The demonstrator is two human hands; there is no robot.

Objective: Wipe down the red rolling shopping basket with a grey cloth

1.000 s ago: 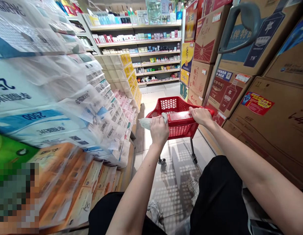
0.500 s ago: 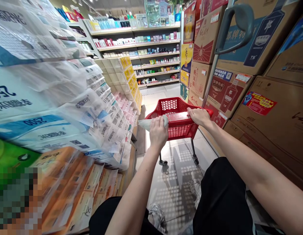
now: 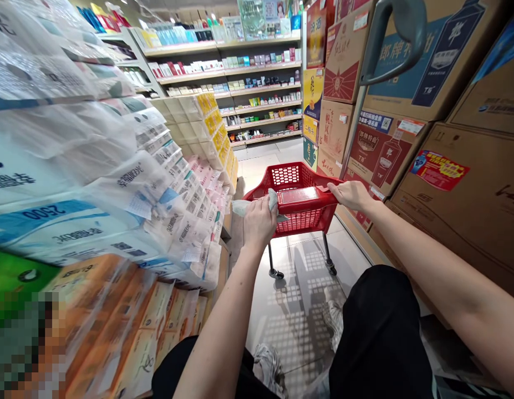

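Observation:
A red plastic shopping cart [image 3: 309,224] stands upright on the floor in front of me. My left hand [image 3: 259,221] is closed around a pale grey-green cloth [image 3: 242,207], which it presses on the left part of the cart's handle [image 3: 299,195]. Loose ends of the cloth stick out on both sides of the fingers. At the handle's far right end is my right hand [image 3: 353,195], closed with its thumb on top and its fingertips mostly hidden. The cart's basket shows perforated walls.
Wrapped tissue packs [image 3: 173,221] are stacked close on the left, with orange packs [image 3: 102,327] below. Cardboard cartons [image 3: 460,221] line the right side, beside a metal pole with a grey handle [image 3: 396,44]. Stocked shelves [image 3: 260,86] stand ahead across the tiled floor [image 3: 298,288].
My left hand has slid leftward along the handle with the cloth. My right hand has shifted outward to the handle's right end. The view has moved slightly.

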